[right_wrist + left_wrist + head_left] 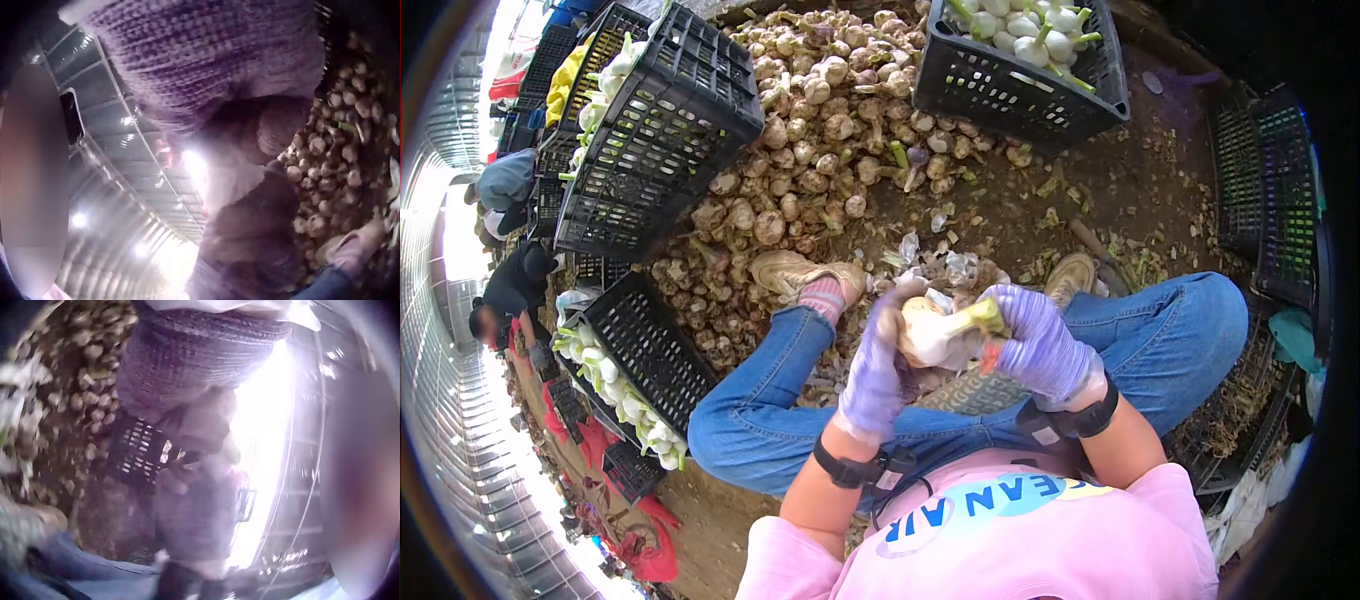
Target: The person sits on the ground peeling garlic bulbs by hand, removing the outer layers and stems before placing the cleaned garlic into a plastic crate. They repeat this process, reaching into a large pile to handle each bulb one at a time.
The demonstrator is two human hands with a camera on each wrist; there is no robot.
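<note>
A garlic bulb (928,338) with a thick greenish stem (982,317) is between two hands in purple knitted gloves, above the lap. My left hand (873,372), blurred, holds the bulb from its left side. The right hand (1042,345) grips the stem end, fingers curled round it. A small orange-red patch (991,353) shows at the right hand's fingertips. In the left wrist view the glove (187,359) hides most of the bulb. The right wrist view shows the knitted glove (212,56) close up, with the other hand (250,231) below it.
Loose unpeeled garlic (800,130) lies heaped on the ground ahead. Black crates of white garlic stand at the front right (1020,90), front left (665,130) and left (650,345). Peeled skins (950,268) lie between the shoes. Other people (520,290) work at far left.
</note>
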